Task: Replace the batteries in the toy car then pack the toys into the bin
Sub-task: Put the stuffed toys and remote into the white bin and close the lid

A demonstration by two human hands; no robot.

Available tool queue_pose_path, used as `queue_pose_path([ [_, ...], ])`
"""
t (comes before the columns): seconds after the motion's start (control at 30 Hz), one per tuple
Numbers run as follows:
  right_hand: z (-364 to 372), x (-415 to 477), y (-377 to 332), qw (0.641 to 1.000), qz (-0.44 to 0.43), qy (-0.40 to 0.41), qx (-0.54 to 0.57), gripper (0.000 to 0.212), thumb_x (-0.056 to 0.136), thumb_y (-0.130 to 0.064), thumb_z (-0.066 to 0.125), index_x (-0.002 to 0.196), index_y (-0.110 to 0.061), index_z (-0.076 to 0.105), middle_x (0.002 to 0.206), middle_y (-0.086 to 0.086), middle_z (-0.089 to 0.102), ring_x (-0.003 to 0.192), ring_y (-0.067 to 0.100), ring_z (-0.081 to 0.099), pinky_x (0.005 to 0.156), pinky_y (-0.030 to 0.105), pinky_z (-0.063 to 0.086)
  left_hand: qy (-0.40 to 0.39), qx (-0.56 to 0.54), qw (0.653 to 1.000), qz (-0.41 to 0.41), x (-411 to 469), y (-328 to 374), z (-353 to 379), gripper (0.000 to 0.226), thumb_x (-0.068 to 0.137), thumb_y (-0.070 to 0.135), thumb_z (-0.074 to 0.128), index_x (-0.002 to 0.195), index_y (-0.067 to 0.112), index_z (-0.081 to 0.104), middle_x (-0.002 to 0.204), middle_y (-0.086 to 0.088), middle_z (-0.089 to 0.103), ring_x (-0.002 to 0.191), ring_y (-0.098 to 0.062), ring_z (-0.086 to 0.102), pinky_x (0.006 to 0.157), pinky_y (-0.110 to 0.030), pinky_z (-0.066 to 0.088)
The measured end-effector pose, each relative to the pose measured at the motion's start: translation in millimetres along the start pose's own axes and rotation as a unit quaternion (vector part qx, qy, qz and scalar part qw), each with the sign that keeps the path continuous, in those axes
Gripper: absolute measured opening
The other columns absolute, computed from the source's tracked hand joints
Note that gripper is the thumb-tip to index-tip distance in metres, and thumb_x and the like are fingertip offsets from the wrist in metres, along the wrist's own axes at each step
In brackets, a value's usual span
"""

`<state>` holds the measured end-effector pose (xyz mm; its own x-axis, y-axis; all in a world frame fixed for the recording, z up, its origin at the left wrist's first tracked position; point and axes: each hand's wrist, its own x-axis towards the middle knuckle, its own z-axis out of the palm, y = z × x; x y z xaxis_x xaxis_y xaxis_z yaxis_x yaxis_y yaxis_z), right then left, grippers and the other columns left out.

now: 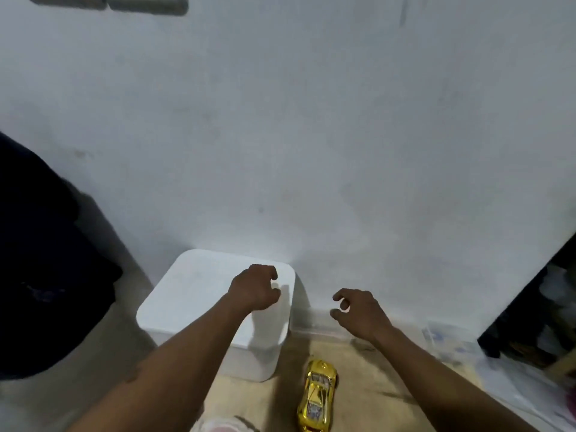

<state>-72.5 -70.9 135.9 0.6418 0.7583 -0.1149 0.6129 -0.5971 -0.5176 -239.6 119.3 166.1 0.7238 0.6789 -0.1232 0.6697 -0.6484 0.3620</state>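
Note:
A white bin [199, 294] with its lid on stands on the floor against the wall. My left hand [254, 288] hovers over the lid's right part, fingers loosely curled, holding nothing. To the right of the bin, my right hand [358, 310] hangs in the air in front of the wall with fingers loosely curled and empty. A shiny yellow toy car [318, 395] lies on the tan floor below and between the hands, nose toward the wall.
A dark bulky object [46, 260] fills the left side. At the right stands a dark shelf [536, 319], with clear plastic bags [452, 341] lying in front of it. A pinkish thing [218, 427] shows at the bottom edge. The white wall [311, 135] is close ahead.

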Motion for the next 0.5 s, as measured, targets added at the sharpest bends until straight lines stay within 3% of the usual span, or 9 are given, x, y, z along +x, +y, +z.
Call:
queue_pose_path([
  [0.1,18,6,-38,0.999,0.000,-0.012,0.051,0.039,0.084,-0.032,0.070,0.120,-0.020,0.065,0.085,-0.004,0.071,0.081,0.008,0.064,0.071,0.021,0.047,0.035,0.013,0.997,-0.064,-10,-53,-16,0.052,0.089,0.040,0.059,0.137,0.023,0.049,0.135,-0.001,0.050,0.127,-0.022,0.048,0.097,-0.035,0.044],
  [0.2,41,18,-63,0.996,0.033,-0.025,0.082,0.053,0.083,-0.038,0.069,0.130,-0.016,0.059,0.110,0.004,0.071,0.098,0.021,0.067,0.081,0.030,0.055,0.047,0.025,0.988,-0.143,-17,-105,-21,0.058,0.089,0.044,0.059,0.138,0.017,0.045,0.138,-0.008,0.044,0.130,-0.029,0.043,0.099,-0.042,0.045],
  [0.27,56,26,-74,0.991,0.062,-0.032,0.111,0.064,0.083,-0.043,0.070,0.136,-0.014,0.053,0.127,0.008,0.062,0.100,0.027,0.067,0.070,0.033,0.058,0.054,0.031,0.980,-0.189,-20,-135,-23,0.061,0.089,0.046,0.057,0.139,0.014,0.043,0.140,-0.010,0.041,0.131,-0.032,0.041,0.100,-0.044,0.044],
  [0.33,67,33,-82,0.988,0.086,-0.031,0.127,0.069,0.083,-0.045,0.070,0.139,-0.009,0.051,0.134,0.010,0.056,0.109,0.029,0.064,0.080,0.040,0.059,0.049,0.026,0.972,-0.227,-19,-162,-24,0.066,0.090,0.049,0.055,0.142,0.011,0.040,0.142,-0.012,0.039,0.131,-0.035,0.041,0.103,-0.045,0.043],
  [0.4,75,42,-89,0.983,0.109,-0.028,0.146,0.057,0.085,-0.042,0.070,0.126,-0.005,0.058,0.122,0.011,0.063,0.104,0.028,0.066,0.086,0.042,0.058,0.034,-0.008,0.965,-0.259,-15,-184,-25,0.072,0.089,0.053,0.055,0.143,0.009,0.040,0.143,-0.014,0.041,0.131,-0.035,0.043,0.105,-0.043,0.043],
  [0.5,80,50,-97,0.970,0.150,-0.033,0.188,0.040,0.084,-0.037,0.070,0.108,-0.005,0.066,0.100,0.009,0.070,0.083,0.026,0.070,0.070,0.039,0.060,0.023,-0.107,0.955,-0.276,-6,-204,-25,0.066,0.087,0.053,0.058,0.133,0.006,0.052,0.134,-0.015,0.056,0.118,-0.035,0.057,0.094,-0.039,0.050],
])
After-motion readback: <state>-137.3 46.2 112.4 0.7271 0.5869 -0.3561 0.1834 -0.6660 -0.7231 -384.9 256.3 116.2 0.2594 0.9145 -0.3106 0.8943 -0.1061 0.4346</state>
